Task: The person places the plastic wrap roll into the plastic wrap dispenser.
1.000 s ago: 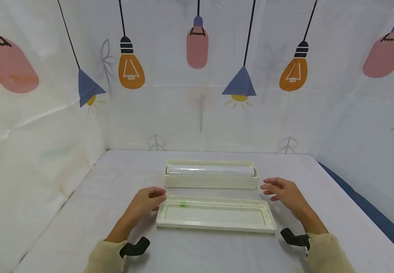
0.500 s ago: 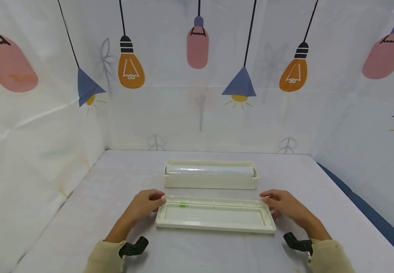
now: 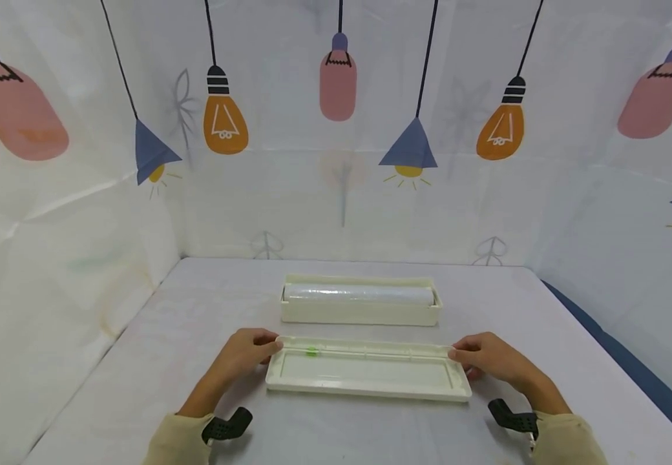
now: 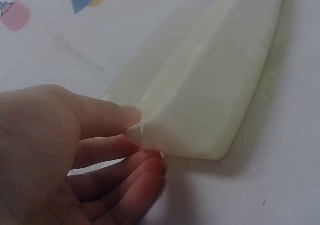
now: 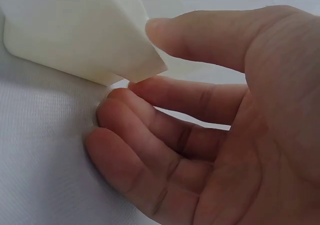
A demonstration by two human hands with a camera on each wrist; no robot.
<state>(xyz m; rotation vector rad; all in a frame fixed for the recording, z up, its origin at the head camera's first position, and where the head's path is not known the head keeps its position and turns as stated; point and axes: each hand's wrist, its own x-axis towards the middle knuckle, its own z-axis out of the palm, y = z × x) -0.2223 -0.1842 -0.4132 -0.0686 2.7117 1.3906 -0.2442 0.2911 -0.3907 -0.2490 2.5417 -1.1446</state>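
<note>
A cream plastic lid (image 3: 367, 372) lies with its hollow side up on the table, a small green slider (image 3: 311, 352) near its far left edge. My left hand (image 3: 241, 354) pinches the far left corner; in the left wrist view the thumb (image 4: 127, 116) is on the corner and the fingers are under it. At the far right corner, my right hand (image 3: 490, 360) holds the lid between thumb (image 5: 165, 35) and forefinger. Just behind stands a matching cream box (image 3: 359, 314), which contains a roll of clear plastic wrap (image 3: 359, 294).
A white-covered table (image 3: 208, 290) carries both parts. White sheeting (image 3: 289, 194) printed with lamps encloses it at the back and sides. A black wrist camera (image 3: 228, 425) sits on the left wrist and another camera (image 3: 510, 418) on the right.
My right hand has come down and nearer to take hold of the lid's right corner. The left hand keeps its place at the left corner. Lid and box have hardly moved.
</note>
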